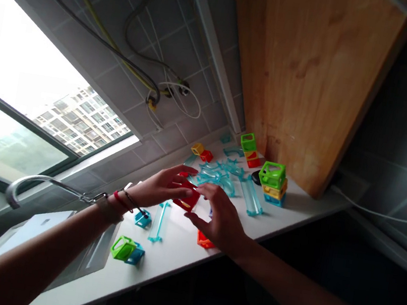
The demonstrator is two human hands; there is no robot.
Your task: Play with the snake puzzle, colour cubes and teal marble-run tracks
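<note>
My left hand (162, 184), with bracelets at its wrist, reaches over the counter with fingers stretched out. Beside its fingertips is a red square piece (189, 200) with a small yellowish mark. On the other side of that piece my right hand (224, 219) is curved, thumb and fingers apart. Whether either hand touches the piece cannot be made out. An orange-red open-frame block (204, 240) lies partly behind my right hand. Under my left wrist are a blue block (143, 218) and a clear track piece with turquoise ends (159, 222).
Curved turquoise track pieces (217, 175) lie heaped behind my hands. Stacked blocks (273, 183) stand at right, near a leaning wooden board (306, 76). Green and blue blocks (124, 248) sit near the sink. A faucet (42, 178) arches at left below the window.
</note>
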